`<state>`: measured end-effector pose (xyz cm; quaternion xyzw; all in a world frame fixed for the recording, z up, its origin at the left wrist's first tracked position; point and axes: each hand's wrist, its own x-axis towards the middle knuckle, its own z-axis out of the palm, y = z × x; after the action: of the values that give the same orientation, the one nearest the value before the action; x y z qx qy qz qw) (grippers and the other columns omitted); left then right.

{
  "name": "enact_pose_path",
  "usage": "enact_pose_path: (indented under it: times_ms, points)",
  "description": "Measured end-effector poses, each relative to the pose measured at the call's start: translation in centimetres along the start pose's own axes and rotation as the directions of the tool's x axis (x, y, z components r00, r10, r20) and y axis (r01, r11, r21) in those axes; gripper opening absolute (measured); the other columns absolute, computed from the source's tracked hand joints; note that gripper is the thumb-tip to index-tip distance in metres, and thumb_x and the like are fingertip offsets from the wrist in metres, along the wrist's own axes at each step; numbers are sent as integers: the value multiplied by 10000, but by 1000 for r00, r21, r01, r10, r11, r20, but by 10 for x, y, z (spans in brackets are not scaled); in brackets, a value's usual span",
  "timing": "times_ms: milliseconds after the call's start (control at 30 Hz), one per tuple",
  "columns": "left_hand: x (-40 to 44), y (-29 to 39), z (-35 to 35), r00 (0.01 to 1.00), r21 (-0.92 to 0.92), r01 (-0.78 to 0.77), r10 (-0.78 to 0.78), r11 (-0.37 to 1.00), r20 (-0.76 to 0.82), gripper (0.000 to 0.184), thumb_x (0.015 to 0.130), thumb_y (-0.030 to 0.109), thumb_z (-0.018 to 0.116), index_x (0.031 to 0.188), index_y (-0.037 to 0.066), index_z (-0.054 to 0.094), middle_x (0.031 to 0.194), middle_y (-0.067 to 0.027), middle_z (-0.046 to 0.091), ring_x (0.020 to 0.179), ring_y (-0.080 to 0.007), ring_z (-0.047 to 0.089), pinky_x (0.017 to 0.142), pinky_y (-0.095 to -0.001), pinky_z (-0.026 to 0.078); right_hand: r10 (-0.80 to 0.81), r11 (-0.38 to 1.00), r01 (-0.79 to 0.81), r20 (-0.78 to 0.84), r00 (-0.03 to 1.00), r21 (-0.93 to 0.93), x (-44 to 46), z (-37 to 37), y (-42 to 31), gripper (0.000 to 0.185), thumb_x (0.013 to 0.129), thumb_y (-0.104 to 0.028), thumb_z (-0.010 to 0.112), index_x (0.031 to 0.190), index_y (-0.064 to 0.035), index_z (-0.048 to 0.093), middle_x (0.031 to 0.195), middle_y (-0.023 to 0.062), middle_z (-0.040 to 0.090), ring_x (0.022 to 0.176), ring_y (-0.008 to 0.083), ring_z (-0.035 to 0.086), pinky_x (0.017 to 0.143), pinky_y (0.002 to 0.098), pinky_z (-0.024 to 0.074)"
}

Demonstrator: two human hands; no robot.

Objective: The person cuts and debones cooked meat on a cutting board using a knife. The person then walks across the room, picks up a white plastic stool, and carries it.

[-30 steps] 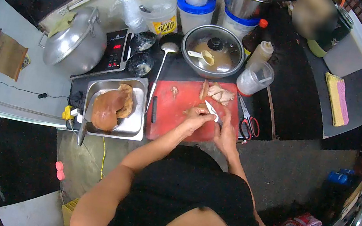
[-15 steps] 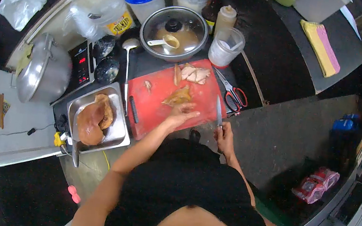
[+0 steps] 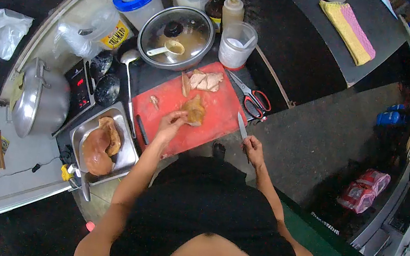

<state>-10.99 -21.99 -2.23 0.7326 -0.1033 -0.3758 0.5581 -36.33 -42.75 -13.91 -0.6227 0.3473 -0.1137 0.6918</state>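
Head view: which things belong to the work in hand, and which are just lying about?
In the work:
knife, in the right hand
meat piece, at the fingers of the left hand
red board, under the meat piece
pale pieces, probably, on the board

Apparently just lying about:
scissors, beside the board
cloth
plastic bag

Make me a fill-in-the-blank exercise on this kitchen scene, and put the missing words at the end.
1. The right hand holds a ____.
2. The left hand is at the meat, which lies on a board coloured ____.
3. The cloth is yellow and ____.
4. A scoop lies on a see-through ____ with a black knob.

Missing words: knife; red; pink; lid.
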Motion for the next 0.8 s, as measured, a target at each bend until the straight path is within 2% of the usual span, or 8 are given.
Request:
enact_pose_path:
  times_ms: [67, 167, 267, 367, 533, 667, 733, 800]
  points:
    - [-2, 2, -1, 1000, -4, 18, -18, 1000, 21, 290, 868, 209, 584, 1106, 45, 600, 1094, -44, 599, 1038, -124, 515, 926, -270, 379, 106, 994, -106, -16, 994, -17, -13, -5, -2, 171, 921, -216, 507, 842, -67, 540, 682, 4, 563, 570, 68, 476, 528, 226, 400]
    - [-3, 2, -4, 999, -10, -11, 11, 1000, -32, 242, 821, 152, 637, 1046, 64, 637, 1001, -27, 627, 927, -113, 553, 827, -258, 429, 102, 995, -102, -17, 995, 6, -24, -15, 17, 183, 921, -220, 509, 837, -62, 548, 681, 8, 565, 576, 68, 479, 524, 225, 398]
    - [-4, 2, -5, 997, -37, -56, 54, 998, -52, 242, 824, 148, 631, 1040, 40, 633, 1004, -33, 630, 909, -115, 563, 832, -260, 429, 108, 994, -108, -5, 994, 34, -40, -23, 23, 181, 918, -217, 516, 846, -56, 556, 675, 12, 563, 586, 68, 482, 522, 221, 395]
    - [3, -12, -12, 995, -3, -32, 32, 999, -97, 264, 823, 151, 630, 1045, 9, 620, 1010, -45, 634, 921, -120, 569, 827, -263, 436, 191, 976, -192, -23, 981, -107, -59, -39, 39, 169, 916, -198, 515, 852, -48, 561, 669, 15, 563, 598, 74, 489, 525, 230, 394]
    - [10, -27, -22, 950, 295, -158, 226, 943, -214, 210, 786, 158, 649, 956, 35, 663, 929, -99, 650, 886, -178, 589, 766, -284, 459, 279, 952, -290, -116, 953, -97, -78, -61, 25, 146, 875, -173, 553, 842, -30, 559, 661, 31, 559, 538, 81, 470, 494, 242, 377]
    - [13, -29, -24, 878, 515, -240, 410, 823, -246, 127, 731, 136, 659, 825, 58, 693, 846, -134, 642, 832, -259, 591, 737, -340, 468, 107, 972, -145, -207, 973, -182, -72, -63, -22, 83, 857, -92, 538, 888, -15, 533, 654, 34, 544, 516, 82, 462, 479, 233, 372]
    - [16, -28, -25, 875, 558, -227, 418, 798, -243, 105, 706, 122, 664, 785, 58, 690, 836, -134, 640, 835, -278, 588, 748, -366, 466, 33, 992, -57, -194, 980, -116, -61, -55, -42, 83, 854, -48, 511, 925, -4, 515, 649, 30, 534, 518, 87, 467, 480, 235, 383]
    - [20, -21, -28, 887, 631, -153, 387, 761, -252, 94, 689, 112, 666, 767, 63, 687, 842, -134, 638, 842, -287, 585, 759, -383, 463, -64, 976, 41, -101, 993, -215, -49, -40, -68, 131, 853, -23, 489, 983, -4, 497, 658, 36, 530, 519, 94, 482, 482, 240, 397]
